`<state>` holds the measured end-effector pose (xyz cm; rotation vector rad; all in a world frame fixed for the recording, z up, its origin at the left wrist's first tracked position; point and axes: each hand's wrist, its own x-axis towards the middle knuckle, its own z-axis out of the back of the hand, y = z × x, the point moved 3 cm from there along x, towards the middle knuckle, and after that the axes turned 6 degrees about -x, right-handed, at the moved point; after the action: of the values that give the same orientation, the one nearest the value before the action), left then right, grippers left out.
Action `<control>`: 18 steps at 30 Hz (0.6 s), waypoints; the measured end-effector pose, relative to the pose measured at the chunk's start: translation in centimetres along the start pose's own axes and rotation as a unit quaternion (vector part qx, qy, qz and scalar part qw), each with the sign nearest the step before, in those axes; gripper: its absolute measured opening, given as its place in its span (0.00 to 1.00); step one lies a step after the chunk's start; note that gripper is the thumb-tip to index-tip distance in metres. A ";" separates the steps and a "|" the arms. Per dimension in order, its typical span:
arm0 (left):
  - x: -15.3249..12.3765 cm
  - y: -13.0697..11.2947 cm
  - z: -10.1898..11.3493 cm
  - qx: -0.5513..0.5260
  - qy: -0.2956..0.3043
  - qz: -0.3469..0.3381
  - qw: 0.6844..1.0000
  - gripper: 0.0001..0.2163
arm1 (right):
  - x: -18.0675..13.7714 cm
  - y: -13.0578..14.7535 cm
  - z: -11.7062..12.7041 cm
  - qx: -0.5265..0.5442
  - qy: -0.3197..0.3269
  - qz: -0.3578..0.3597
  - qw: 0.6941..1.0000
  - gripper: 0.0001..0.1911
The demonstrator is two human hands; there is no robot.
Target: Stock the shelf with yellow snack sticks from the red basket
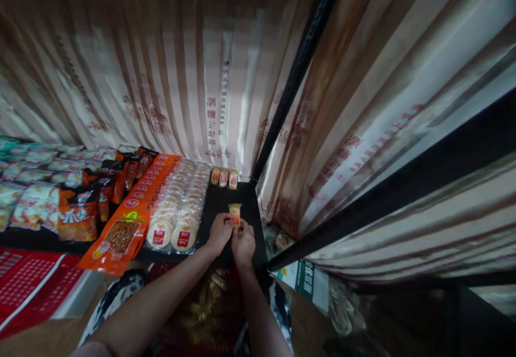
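Shelf (pixel 215 201), black, with goods in rows; all positions are given relative to it. A packet (pixel 235 214), small, with a yellow and red front, is held above the bare strip near the shelf's right end, short of its back edge; whether its base touches the surface cannot be told. Left hand (pixel 221 233): nearly closed, fingertips pinching the packet's left side. Right hand (pixel 244 243): fingers curled in, gripping the packet's lower right side. Three packets (pixel 224 178) of similar shape stand side by side at the shelf's back edge, beyond the held one. Left of the bare strip, crackers (pixel 173 212) in clear wrap form two columns from the shelf's front to its back. Next leftward, orange packs (pixel 131 212) overlap in one column, the foremost jutting past the front edge. The shelf's left part bears bags (pixel 44 206) in several ranks, white or orange at the front. Behind the shelf hangs a curtain (pixel 226 93) with red and dark lettering; a pole (pixel 296 77) rises at the back right corner. Below the front left lies a red crate (pixel 32 284); below the front right, a carton (pixel 306 281) in green and white.
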<state>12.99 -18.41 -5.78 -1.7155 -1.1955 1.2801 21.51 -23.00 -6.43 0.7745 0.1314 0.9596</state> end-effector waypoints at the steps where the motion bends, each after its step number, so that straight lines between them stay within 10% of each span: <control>1: 0.3 -0.2 -0.3 0.024 -0.006 -0.008 1.000 0.09 | 0.4 0.0 -0.2 0.005 -0.005 0.000 1.000 0.16; 18: 6.5 -2.5 -4.1 0.299 0.036 -0.082 0.950 0.12 | 6.8 1.0 -1.7 -0.063 0.008 -0.078 0.995 0.12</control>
<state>16.89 -11.40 -4.53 -1.1822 -0.7759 1.2934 24.11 -16.43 -5.50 0.6317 0.1422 0.8184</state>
